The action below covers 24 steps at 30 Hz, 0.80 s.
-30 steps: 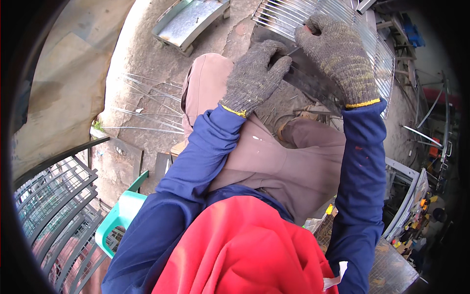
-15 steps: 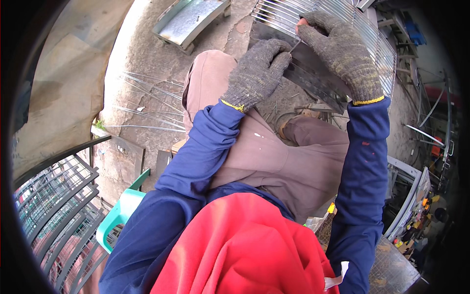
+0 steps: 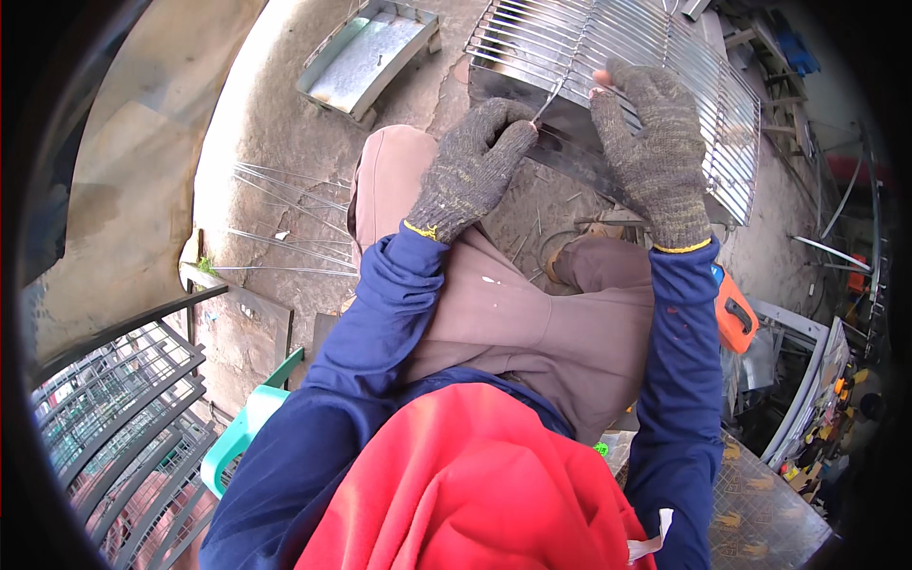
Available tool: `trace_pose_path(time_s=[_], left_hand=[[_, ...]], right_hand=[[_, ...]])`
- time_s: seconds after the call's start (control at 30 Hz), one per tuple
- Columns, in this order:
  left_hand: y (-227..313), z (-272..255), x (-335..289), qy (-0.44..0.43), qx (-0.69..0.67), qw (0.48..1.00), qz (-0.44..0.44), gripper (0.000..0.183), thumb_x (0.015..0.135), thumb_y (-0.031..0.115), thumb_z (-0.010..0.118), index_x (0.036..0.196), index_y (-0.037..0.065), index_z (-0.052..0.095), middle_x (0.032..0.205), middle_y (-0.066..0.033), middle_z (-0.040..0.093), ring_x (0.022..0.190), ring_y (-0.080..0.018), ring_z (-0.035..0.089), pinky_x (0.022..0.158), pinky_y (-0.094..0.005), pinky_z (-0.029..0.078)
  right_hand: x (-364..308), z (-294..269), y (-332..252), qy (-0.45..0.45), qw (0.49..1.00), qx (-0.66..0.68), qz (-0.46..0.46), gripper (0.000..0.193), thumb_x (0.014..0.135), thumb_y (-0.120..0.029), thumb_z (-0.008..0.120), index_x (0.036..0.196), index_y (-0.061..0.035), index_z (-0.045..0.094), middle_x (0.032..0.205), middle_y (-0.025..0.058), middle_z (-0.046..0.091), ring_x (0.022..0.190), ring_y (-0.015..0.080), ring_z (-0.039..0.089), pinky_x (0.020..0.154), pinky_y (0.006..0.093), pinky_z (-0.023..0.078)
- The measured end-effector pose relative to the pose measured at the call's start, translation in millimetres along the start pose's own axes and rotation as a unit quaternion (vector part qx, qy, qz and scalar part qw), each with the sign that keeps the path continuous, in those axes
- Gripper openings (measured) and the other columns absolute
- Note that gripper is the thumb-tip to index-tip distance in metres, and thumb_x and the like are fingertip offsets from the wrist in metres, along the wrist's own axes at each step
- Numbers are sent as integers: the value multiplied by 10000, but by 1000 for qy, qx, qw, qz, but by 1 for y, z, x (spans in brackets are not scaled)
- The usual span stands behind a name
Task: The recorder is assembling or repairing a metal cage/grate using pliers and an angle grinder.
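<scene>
Grill (image 3: 622, 38) of thin shiny bars, lying over a dark metal box (image 3: 570, 123) ahead of the person; a wire (image 3: 556, 90) pinched at its near edge.

Left hand (image 3: 470, 169): thumb and fingers closed on the wire's end, wire running up across the bars. Right hand (image 3: 655, 157) over the grill's near side, fingers curled; cannot tell if they grip anything. Grill looks stiff as a whole, probably fairly light, though single bars could bend if pushed. Smooth metal, likely slippery; knit gloves (image 3: 665, 204) should help. Not fragile, but bar ends may snag the knit. Best hold is probably the outer edges, one hand each side, not a lone bar. Wire looks thin and springy, so pinch near the tip.
</scene>
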State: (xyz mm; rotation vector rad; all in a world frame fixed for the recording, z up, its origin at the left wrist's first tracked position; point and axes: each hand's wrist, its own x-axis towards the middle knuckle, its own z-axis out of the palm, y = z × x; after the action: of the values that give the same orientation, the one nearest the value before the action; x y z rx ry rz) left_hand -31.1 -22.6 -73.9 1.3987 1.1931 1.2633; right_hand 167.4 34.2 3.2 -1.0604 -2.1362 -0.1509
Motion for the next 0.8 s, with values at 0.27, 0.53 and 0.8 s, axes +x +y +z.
trace_pose_path(time_s=[0.27,0.53,0.8], left_hand=[[5,1,-9,-25,-3,997,-77,229,985,216,632,1092,15,658,868,-79,613,785,-140,567,757,-306,488],[48,3,-11,-25,66,994,-82,198,1008,137,599,1141,-8,618,855,-31,624,769,-86,571,697,-258,483],[57,7,-7,-38,183,977,-101,163,1011,147,607,1082,5,643,857,0,603,760,-66,506,682,-234,436]], right_hand=[[-17,-1,6,-24,998,-27,42,276,876,-265,736,1131,-161,730,1094,84,684,1059,303,624,950,435,488],[-20,1,7,-31,997,-23,63,309,881,-310,725,1151,-160,715,1154,92,674,1125,321,599,991,453,467],[-25,0,4,-32,997,-25,60,411,847,-337,670,1215,-155,662,1167,92,602,1117,306,555,982,479,444]])
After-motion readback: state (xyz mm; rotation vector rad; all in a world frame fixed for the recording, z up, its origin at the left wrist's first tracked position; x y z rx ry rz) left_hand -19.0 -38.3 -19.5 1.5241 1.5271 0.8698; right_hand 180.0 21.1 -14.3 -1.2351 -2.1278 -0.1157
